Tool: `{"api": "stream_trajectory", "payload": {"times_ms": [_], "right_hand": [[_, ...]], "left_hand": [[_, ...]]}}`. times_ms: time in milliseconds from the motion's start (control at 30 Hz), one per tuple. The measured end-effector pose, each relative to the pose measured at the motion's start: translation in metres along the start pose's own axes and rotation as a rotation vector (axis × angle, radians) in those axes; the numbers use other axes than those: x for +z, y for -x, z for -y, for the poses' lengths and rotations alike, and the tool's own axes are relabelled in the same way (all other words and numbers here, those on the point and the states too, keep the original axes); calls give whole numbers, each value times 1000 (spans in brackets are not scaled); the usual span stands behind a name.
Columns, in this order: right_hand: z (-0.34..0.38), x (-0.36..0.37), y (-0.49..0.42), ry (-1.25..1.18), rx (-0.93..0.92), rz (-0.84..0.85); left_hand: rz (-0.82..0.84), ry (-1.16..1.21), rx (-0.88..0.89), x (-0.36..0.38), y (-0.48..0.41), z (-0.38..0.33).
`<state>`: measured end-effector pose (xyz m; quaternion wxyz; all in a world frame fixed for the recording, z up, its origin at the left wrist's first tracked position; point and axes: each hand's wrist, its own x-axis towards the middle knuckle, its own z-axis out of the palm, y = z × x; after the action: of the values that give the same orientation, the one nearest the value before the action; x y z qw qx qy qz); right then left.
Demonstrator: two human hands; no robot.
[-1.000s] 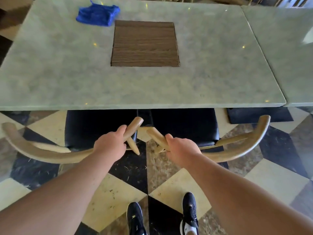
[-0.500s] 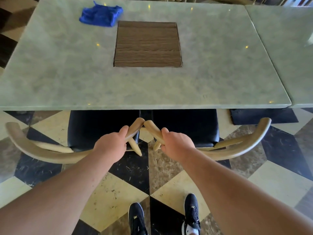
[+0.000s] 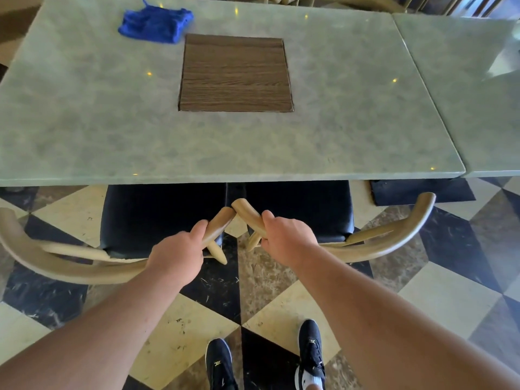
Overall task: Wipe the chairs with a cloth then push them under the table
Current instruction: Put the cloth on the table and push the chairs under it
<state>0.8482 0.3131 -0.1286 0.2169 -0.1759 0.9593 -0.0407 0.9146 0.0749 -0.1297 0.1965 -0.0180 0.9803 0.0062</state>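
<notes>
left hand grasps the rail end of the left chair at frame centre; right hand grasps that of the right chair beside it. both seats sit partly under the table. blue cloth lies upper left, well apart.

A diamond-patterned floor of black, cream and brown marble tiles lay underfoot; a neighbouring pale tabletop stood at the right.
</notes>
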Motion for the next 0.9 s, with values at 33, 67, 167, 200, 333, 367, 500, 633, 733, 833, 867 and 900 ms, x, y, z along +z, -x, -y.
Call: {"api": "stream_trajectory", "payload": {"times_ms": [33, 67, 167, 200, 333, 367, 500, 633, 733, 833, 867, 900], "right_hand": [[0, 0, 0, 0, 1, -1], [0, -1, 0, -2, 0, 0], [1, -2, 0, -10, 4, 2], [1, -2, 0, -12, 7, 4], [0, -2, 1, -16, 7, -2], [1, -2, 1, -16, 5, -3], [1, -2, 1, -24, 7, -9], [1, 0, 0, -31, 14, -18], [1, 0, 0, -32, 26, -21], [1, 1, 0, -23, 26, -33], [2, 1, 1, -17, 24, -35], [2, 2, 1, -11, 23, -36]], "left_hand": [[-2, -4, 1, 0, -1, 0], [-5, -7, 0, -1, -1, 0], [-16, -20, 10, -1, 1, -1], [-15, -24, 14, -1, 2, -1], [-31, -17, 23, 1, 1, 0], [-31, -11, 25, 1, 1, 0], [-31, -1, 23, 2, 0, 1], [-27, -4, 23, 2, 1, 2], [-26, 8, 19, 0, 1, 1], [-33, 1, 15, 0, 1, 0], [-31, 0, 13, 0, 1, 0], [-33, 0, 11, -1, 2, 0]]}}
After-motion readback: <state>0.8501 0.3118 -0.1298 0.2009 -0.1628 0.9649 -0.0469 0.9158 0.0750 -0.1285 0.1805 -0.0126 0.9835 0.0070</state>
